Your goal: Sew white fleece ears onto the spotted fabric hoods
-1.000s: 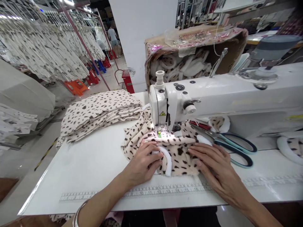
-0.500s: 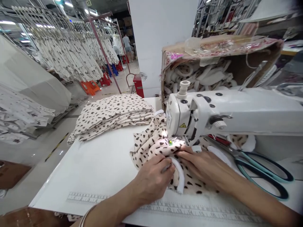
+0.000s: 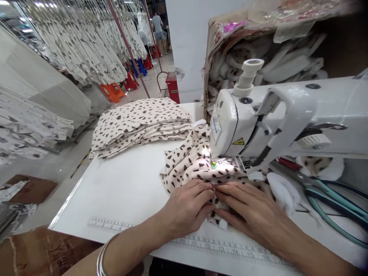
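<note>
A cream fabric piece with dark spots (image 3: 184, 163) lies bunched under the sewing machine's head (image 3: 227, 122), by the lit needle area. My left hand (image 3: 188, 207) is closed on the fabric's near edge, thumb below and fingers above. Right beside it, my right hand (image 3: 250, 209) grips the same edge, its fingertips almost meeting the left ones. Between the two thumbs some spotted cloth shows; the rest of the held part is hidden under my fingers. A small green-and-yellow sticker (image 3: 213, 165) sits close to the needle.
A stack of spotted fabric pieces (image 3: 140, 119) lies at the table's back left. Teal-handled scissors (image 3: 324, 207) rest right of my right hand. A cardboard box (image 3: 211, 57) of trimmed pieces stands behind the machine. A ruler strip (image 3: 212, 245) runs along the front edge.
My left hand has changed its hold, and the white curved band beside it is now mostly covered. The right hand's fingers have drawn in towards the left. The view has moved closer to the machine.
</note>
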Available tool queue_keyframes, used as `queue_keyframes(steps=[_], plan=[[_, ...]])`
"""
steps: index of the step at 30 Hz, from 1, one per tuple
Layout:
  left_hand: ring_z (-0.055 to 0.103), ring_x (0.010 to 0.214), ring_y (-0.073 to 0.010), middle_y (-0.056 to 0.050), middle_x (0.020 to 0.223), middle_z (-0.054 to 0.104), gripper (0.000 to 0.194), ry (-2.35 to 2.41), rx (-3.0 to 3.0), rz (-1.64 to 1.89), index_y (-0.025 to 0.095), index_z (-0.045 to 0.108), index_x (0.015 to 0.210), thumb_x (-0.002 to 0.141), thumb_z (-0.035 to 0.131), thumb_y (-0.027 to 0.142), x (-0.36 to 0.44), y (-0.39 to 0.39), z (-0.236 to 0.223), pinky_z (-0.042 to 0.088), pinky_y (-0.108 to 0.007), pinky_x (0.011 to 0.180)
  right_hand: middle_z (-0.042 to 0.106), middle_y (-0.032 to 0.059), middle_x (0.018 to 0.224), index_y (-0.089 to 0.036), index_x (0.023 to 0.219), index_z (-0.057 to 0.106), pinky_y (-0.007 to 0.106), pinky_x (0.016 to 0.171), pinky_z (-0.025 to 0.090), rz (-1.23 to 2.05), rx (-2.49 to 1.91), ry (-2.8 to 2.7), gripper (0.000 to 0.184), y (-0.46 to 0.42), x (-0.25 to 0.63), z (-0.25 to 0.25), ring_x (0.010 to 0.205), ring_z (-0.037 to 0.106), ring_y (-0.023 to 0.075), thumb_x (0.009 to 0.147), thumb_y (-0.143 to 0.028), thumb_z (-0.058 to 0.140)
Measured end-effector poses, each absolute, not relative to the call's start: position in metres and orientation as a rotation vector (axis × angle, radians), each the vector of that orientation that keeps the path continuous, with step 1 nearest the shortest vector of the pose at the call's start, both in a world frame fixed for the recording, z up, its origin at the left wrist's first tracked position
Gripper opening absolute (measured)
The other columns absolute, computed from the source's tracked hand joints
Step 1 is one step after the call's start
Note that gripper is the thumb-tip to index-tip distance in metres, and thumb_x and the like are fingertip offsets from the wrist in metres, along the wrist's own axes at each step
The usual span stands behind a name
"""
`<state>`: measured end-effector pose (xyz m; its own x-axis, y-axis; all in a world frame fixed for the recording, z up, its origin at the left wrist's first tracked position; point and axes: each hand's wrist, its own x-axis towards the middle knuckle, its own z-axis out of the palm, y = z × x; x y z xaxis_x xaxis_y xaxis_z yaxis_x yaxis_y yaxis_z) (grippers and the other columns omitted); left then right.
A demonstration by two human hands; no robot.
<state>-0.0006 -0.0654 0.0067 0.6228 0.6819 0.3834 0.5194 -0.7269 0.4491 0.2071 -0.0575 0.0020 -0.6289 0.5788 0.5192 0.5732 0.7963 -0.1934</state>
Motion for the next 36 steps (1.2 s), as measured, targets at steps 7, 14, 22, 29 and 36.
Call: queue_keyframes(steps=[7, 14, 22, 29, 36], plan=[[0.061, 0.107, -0.0243, -0.015, 0.106, 0.067, 0.017, 0.922, 2.853, 0.715, 0.004, 0.064, 0.098, 0.093, 0.052, 0.014, -0.003, -0.065, 0.017, 0.057, -0.036, 0.093, 0.068, 0.0105, 0.1, -0.012, 0.104, 0.064, 0.035, 0.076, 0.048, -0.072, -0.827, -2.42, 0.024, -0.063, 0.206, -0.002, 0.097, 0.062, 0.0232, 0.095, -0.023, 0.045], [0.062, 0.106, -0.0227, -0.013, 0.103, 0.067, 0.018, 0.853, 2.771, 0.658, 0.008, 0.065, 0.096, 0.092, 0.049, 0.015, -0.006, -0.062, 0.02, 0.05, -0.04, 0.102, 0.064, 0.01, 0.11, -0.018, 0.11, 0.061, 0.042, 0.088, 0.043, -0.114, -0.853, -2.38, 0.024, -0.06, 0.208, -0.002, 0.108, 0.057, 0.0266, 0.09, -0.025, 0.05], [0.059, 0.113, -0.0242, -0.012, 0.11, 0.066, 0.018, 0.885, 2.727, 0.68, 0.01, 0.065, 0.099, 0.091, 0.05, 0.016, -0.01, -0.064, 0.015, 0.048, -0.042, 0.104, 0.067, 0.0118, 0.103, -0.016, 0.123, 0.055, 0.05, 0.087, 0.043, -0.104, -1.134, -2.435, 0.049, -0.059, 0.21, -0.001, 0.094, 0.062, 0.0288, 0.084, -0.046, 0.055], [0.057, 0.119, -0.025, -0.011, 0.112, 0.066, 0.015, 0.918, 2.675, 0.634, 0.013, 0.065, 0.095, 0.092, 0.052, 0.019, -0.009, -0.051, 0.011, 0.051, -0.043, 0.1, 0.069, 0.0129, 0.091, -0.017, 0.116, 0.061, 0.063, 0.099, 0.033, 0.004, -1.179, -2.516, 0.065, -0.031, 0.217, -0.003, 0.096, 0.064, 0.0333, 0.083, -0.07, 0.047], [0.056, 0.121, -0.0264, -0.011, 0.112, 0.065, 0.014, 0.949, 2.674, 0.675, 0.014, 0.064, 0.095, 0.092, 0.052, 0.019, -0.007, -0.046, 0.009, 0.049, -0.048, 0.101, 0.068, 0.0149, 0.105, -0.018, 0.121, 0.059, 0.056, 0.09, 0.046, -0.108, -1.123, -2.471, 0.06, -0.038, 0.228, 0.011, 0.109, 0.059, 0.0374, 0.081, -0.063, 0.057]])
